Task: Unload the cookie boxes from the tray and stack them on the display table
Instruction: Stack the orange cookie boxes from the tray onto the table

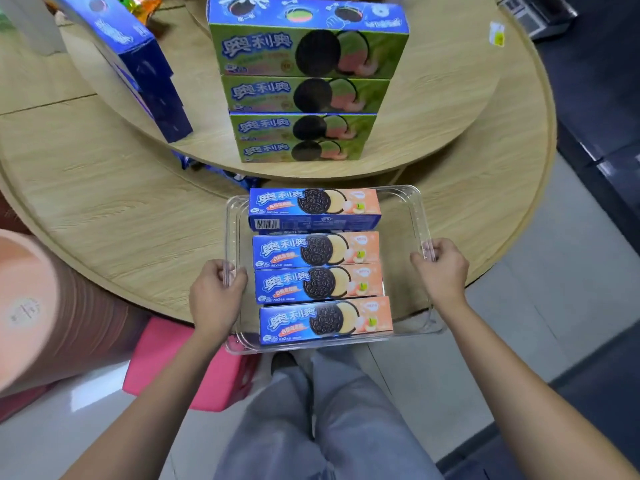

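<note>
A clear plastic tray [414, 216] carries several blue-and-peach cookie boxes [318, 284], laid flat in a row, with the far one [313, 207] lying on top of another box. My left hand [216, 296] grips the tray's left rim and my right hand [441, 268] grips its right rim. The tray's far half is over the lower tier of the round wooden display table [121, 216]; its near half hangs past the table's edge. On the upper tier [433, 98] stands a stack of green cookie boxes [301, 95].
A stack of dark blue cookie boxes [145, 74] stands at the upper tier's left. More blue packs [239, 176] lie under that tier's edge. A pink crate [180, 368] sits on the floor beside a peach-coloured drum [41, 306]. My legs [329, 420] are below the tray.
</note>
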### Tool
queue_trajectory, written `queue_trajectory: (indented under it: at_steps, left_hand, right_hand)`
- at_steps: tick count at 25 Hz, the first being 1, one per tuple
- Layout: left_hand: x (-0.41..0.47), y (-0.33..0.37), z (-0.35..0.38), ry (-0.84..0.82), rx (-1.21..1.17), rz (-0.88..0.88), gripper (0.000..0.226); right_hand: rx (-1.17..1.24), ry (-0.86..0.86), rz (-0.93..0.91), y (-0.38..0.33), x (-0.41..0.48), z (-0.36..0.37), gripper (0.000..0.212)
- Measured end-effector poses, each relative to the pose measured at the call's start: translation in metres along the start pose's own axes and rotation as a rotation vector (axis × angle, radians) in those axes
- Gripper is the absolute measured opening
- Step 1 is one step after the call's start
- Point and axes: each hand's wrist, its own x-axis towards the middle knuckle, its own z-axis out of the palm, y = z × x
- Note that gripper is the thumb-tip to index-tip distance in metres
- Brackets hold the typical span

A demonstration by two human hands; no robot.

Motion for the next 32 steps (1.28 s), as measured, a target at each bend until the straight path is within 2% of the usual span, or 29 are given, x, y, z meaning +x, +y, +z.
queue_trajectory:
  at_steps: [7,11,19,23,32]
  left_hand:
    - [-0.038,0.045,0.012,-0.018,-0.048,-0.008,0.022]
    - [-0.063,0.078,0.035,0.01,-0.07,-0.011,0.019]
    - [-0.14,0.157,0.122,0.108,-0.105,-0.114,0.023]
    - [-0.161,0.19,0.163,0.133,-0.147,-0.138,0.035]
    - [-0.142,0.248,0.227,0.193,-0.188,-0.226,0.029]
  right_hand:
    - [0.024,0.052,-0.017,0.016,0.015,-0.057,0.018]
    - [0.048,0.027,-0.032,0.033,0.042,-0.094,0.014]
    - [0.074,-0.03,-0.131,0.074,0.129,-0.184,0.013]
    - [0.048,-0.072,-0.184,0.09,0.174,-0.221,0.013]
    - [0.034,-0.133,-0.233,0.077,0.283,-0.225,0.011]
